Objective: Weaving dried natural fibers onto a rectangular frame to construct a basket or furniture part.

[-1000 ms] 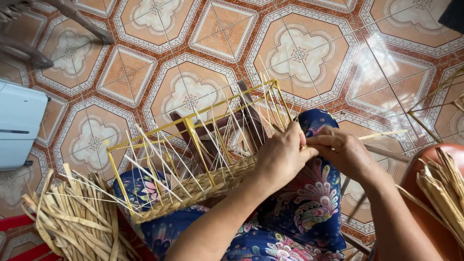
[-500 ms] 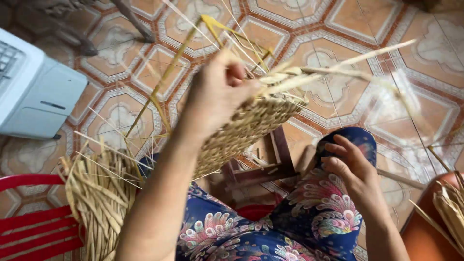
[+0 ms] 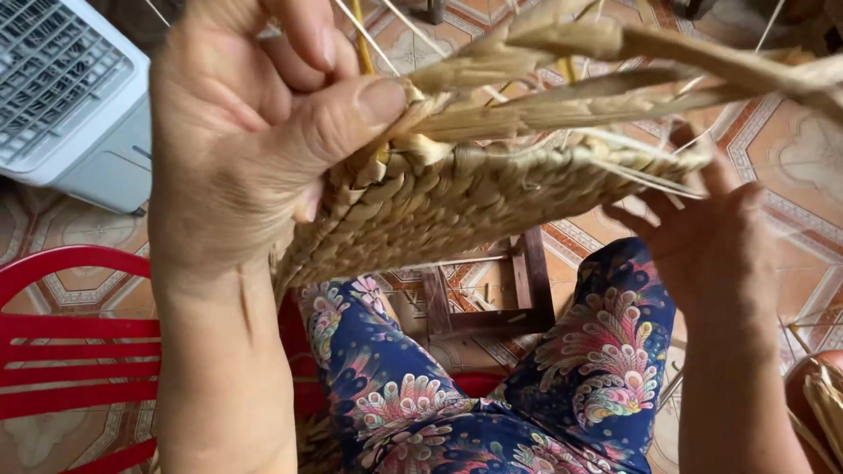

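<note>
My left hand [image 3: 250, 132] is raised close to the camera and grips the corner of a woven straw basket [image 3: 457, 206], thumb pressed on its rim where loose straw strands [image 3: 615, 53] stick out to the right. My right hand [image 3: 711, 233] reaches up under the basket's right end, fingers spread and touching its edge. The basket's woven base faces me and is tilted. My legs in blue floral trousers [image 3: 580, 369] are below.
A red plastic chair [image 3: 70, 342] is at lower left. A white-grey fan or cooler unit [image 3: 75, 105] stands at upper left. A small dark wooden frame [image 3: 492, 290] lies on the patterned tile floor [image 3: 808, 149]. More straw in a brown container [image 3: 821, 404] is at right.
The basket has been lifted from my lap toward the camera and tipped over by my left hand. My right hand rose from my knee to the basket's right edge.
</note>
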